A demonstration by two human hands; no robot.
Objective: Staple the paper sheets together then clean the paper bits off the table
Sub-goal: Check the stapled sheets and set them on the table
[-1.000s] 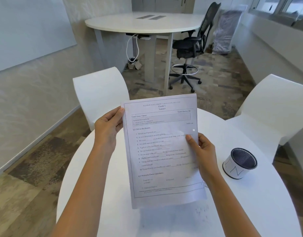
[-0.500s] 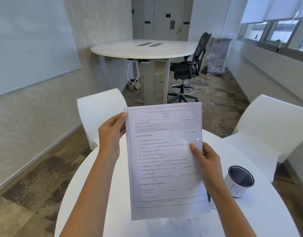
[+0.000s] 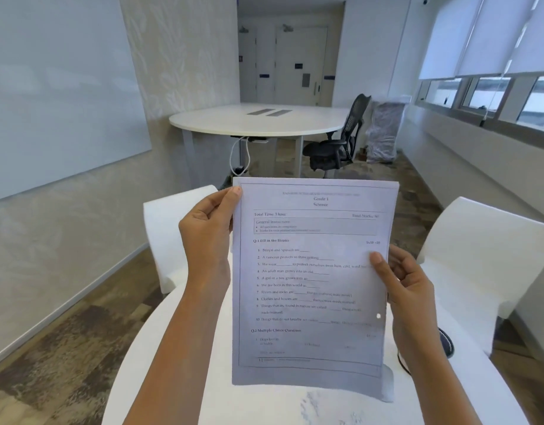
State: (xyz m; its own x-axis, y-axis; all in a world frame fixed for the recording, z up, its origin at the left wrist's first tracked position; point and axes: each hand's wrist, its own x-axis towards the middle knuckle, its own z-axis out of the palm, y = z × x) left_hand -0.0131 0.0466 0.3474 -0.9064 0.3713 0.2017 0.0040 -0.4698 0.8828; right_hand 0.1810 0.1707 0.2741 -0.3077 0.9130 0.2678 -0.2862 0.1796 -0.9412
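You've got the paper sheets (image 3: pixel 310 271) up in front of you, upright with the printed side facing you, clear of the tabletop (image 3: pixel 178 348) and held between both hands. Your left grip (image 3: pixel 206 228) has the top left corner. Its thumb (image 3: pixel 234 191) lies on the front of the page right at the edge, and the fingers are tucked behind where the page hides them, so that's a pinch on the corner. Your right grip (image 3: pixel 409 289) takes the right edge about halfway down. Its thumb (image 3: pixel 376 259) presses flat on the printed face, and the fingers curl in behind and just past the edge, so it's pinching too.

A small punched hole (image 3: pixel 378 316) shows near the right margin, below that thumb. At the bottom right corner a paler edge peeks out from behind the front page. How many sheets are in the stack, I can't tell.

Under the bottom edge of the sheets, the paper bits (image 3: pixel 313 403) lie scattered on the tabletop as small white flecks near your side. A cup (image 3: pixel 447 345) with a dark inside sits on the tabletop to the right, mostly hidden behind your right wrist.

Beyond the tabletop stands one white chair (image 3: pixel 172 240) on the left and another white chair (image 3: pixel 485 256) on the right. Farther back there's a long table (image 3: pixel 258 121) with a black office chair (image 3: pixel 335 145) beside it.
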